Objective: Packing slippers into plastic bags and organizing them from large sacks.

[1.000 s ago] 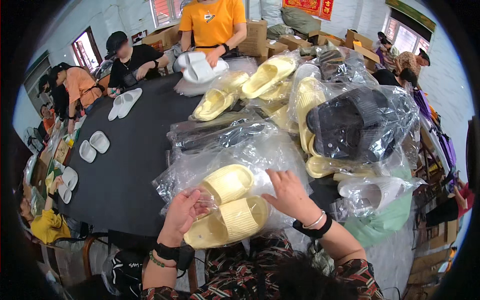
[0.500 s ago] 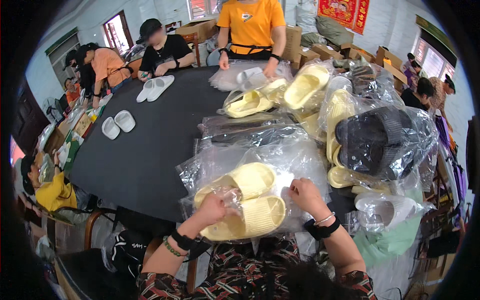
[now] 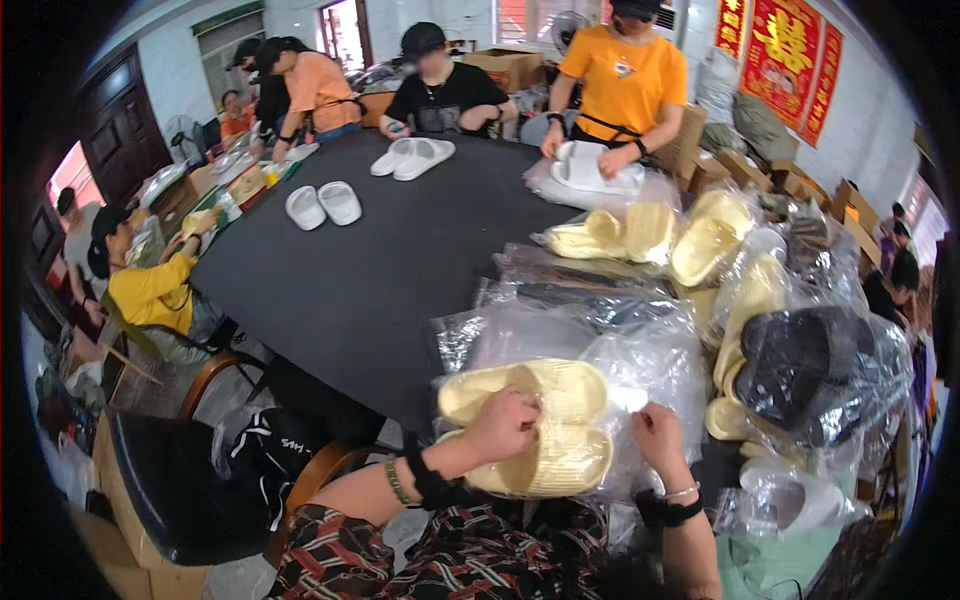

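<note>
A pair of pale yellow slide slippers [image 3: 575, 462] lies in front of me, side by side, in or under clear plastic film. My left hand [image 3: 508, 425] rests over the middle of the pair, its fingers bent and pressed together; film may be in them, but I cannot make it out. To the right of the slippers, my right hand [image 3: 657, 435] is just above the clear plastic bags [image 3: 645, 365], fingers curled in. Whatever it pinches, if anything, is too small to see. The stacked flat bags spread beyond the slippers.
At the right, bagged yellow slippers [image 3: 712, 240] and bagged black slippers [image 3: 805, 360] form a pile. Two white pairs, the nearer slippers [image 3: 323, 205] and farther slippers [image 3: 412, 158], sit on the black table [image 3: 300, 270]. Across it, a person in orange [image 3: 625, 85] handles white slippers.
The view has swung left, so the scene sits farther right. My left hand has moved from the slippers' left part to the middle of the pair. The person in orange now holds white slippers higher.
</note>
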`<state>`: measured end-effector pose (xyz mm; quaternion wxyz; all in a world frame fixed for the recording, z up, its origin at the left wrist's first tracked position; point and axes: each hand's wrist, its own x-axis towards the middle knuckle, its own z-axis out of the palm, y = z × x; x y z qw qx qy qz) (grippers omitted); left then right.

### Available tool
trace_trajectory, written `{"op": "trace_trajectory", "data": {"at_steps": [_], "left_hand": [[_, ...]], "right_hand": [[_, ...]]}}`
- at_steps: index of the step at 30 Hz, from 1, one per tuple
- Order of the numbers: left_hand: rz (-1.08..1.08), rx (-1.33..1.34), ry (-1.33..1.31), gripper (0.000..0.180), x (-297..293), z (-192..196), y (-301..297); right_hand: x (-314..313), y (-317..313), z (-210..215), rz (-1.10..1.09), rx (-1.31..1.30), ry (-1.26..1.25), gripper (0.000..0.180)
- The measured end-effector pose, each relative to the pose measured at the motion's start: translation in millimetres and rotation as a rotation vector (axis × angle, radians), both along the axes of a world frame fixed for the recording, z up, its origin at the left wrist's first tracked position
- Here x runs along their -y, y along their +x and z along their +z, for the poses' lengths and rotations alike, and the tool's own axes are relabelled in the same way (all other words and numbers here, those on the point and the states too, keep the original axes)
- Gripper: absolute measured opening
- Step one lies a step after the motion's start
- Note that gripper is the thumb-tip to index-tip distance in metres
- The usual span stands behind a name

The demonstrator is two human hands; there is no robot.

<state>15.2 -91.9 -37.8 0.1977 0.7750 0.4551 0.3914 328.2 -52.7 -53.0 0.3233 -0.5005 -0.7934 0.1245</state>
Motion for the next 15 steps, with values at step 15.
{"op": "trace_trajectory", "data": {"at_steps": [15], "left_hand": [[1.105,-0.679,0.133,0.032,-86,131,-320]], "right_hand": [[-4,-3,11,-0.215,0.007,-0.103,0.021]]}}
